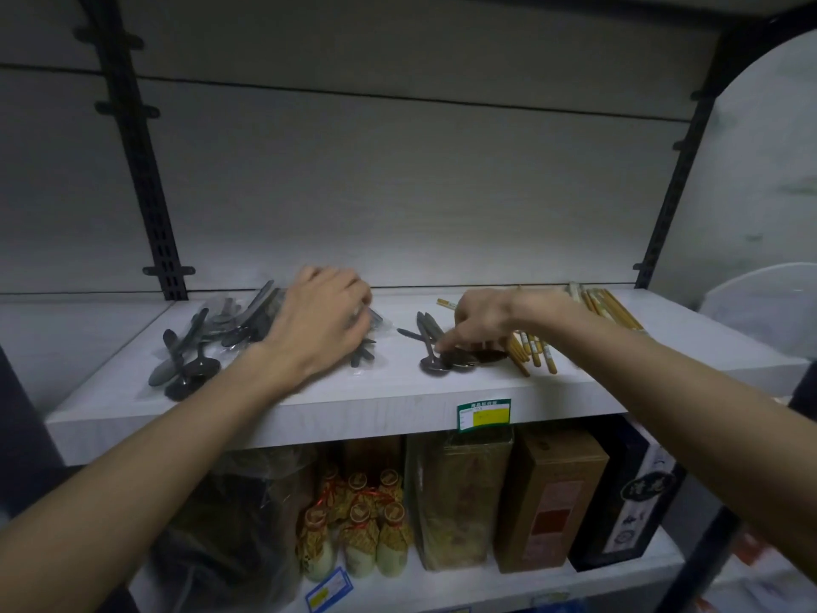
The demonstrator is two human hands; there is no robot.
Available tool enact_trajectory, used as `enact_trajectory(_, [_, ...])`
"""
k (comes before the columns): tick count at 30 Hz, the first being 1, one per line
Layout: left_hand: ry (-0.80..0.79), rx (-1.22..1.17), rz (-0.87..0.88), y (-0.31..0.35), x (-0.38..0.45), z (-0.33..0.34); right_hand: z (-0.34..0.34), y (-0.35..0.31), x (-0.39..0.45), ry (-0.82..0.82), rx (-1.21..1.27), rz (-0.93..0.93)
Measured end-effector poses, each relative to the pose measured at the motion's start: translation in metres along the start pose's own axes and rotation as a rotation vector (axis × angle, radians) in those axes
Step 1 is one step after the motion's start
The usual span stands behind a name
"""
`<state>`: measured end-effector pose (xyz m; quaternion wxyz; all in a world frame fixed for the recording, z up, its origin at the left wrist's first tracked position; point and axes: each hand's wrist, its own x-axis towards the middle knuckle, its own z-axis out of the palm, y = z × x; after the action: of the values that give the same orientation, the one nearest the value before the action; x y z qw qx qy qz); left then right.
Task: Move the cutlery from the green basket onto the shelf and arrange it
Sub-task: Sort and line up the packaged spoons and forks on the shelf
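Since the cutlery is already on the shelf [309, 413], we're just arranging. Left hand [325, 318] rests on the bagged spoon pile [199, 347]; its fingers are blurred, can't tell their grip. Right hand [482, 316] fingers [446, 342] press the loose spoons [446, 362], curled round nothing. We should square the bowls and keep clear of the chopsticks [535, 351]. Green basket out of view.

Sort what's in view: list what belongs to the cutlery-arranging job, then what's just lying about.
Job:
shelf
wrapped spoons
loose spoons
chopsticks
left hand
right hand

Lying about:
small bottles
boxes
price label
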<state>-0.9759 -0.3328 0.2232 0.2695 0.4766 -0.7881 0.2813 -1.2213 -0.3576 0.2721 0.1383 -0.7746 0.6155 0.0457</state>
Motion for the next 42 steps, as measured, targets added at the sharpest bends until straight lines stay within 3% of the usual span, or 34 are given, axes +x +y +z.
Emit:
enact_trajectory(2, [-0.094, -0.142, 0.013, 0.024, 0.003, -0.010, 0.003, -0.001, -0.004, -0.012, 0.042, -0.005])
enact_trajectory(4, [-0.292, -0.281, -0.055, 0.048, 0.007, -0.010, 0.005, -0.006, -0.007, -0.011, 0.087, 0.004])
enact_trajectory(6, [-0.414, -0.303, -0.074, 0.064, 0.009, -0.006, 0.008, -0.012, -0.009, 0.022, 0.116, 0.025])
enact_trajectory(12, [-0.488, -0.406, -0.162, 0.075, 0.012, -0.008, 0.012, -0.010, -0.013, 0.094, 0.220, 0.063])
enact_trajectory(25, [-0.467, -0.510, -0.167, 0.069, 0.005, -0.006, 0.017, -0.004, -0.026, 0.122, 0.327, 0.050])
enact_trajectory(42, [-0.379, -0.393, -0.293, 0.072, 0.001, -0.002, 0.009, 0.001, -0.033, 0.038, 0.298, 0.039])
